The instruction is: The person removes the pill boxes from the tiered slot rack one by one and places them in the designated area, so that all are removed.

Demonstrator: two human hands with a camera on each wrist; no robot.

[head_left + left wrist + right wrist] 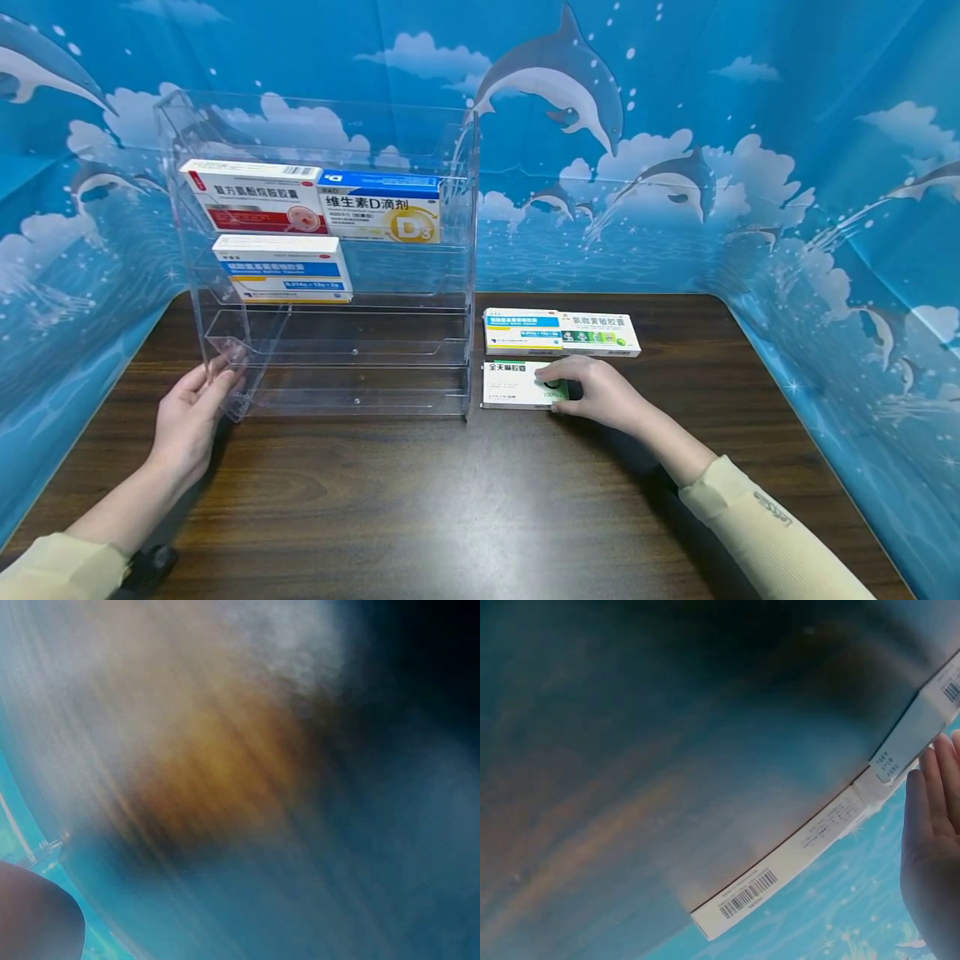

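Observation:
A clear acrylic display rack [397, 354] stands on the left half of the table. My left hand [189, 412] grips its lower left side panel, thumb toward me. In the left wrist view only a dark, rounded part of the hand [37, 915] shows beside a blur. To the right of the rack lies a white-and-green medicine box [517, 385]. My right hand [600, 393] pinches that box at its right end, fingers over the top and thumb at the near edge. The right wrist view shows the right hand [934, 840] with fingers extended beside white boxes.
Upper tiers of the rack hold a red-and-white box [258, 200], a vitamin D box [378, 208] and a blue-and-white box [285, 271]. Behind the right hand lie another blue-and-white box [521, 332] and a green-and-white box [600, 333], end to end. Dolphin-print curtains [675, 183] enclose the table.

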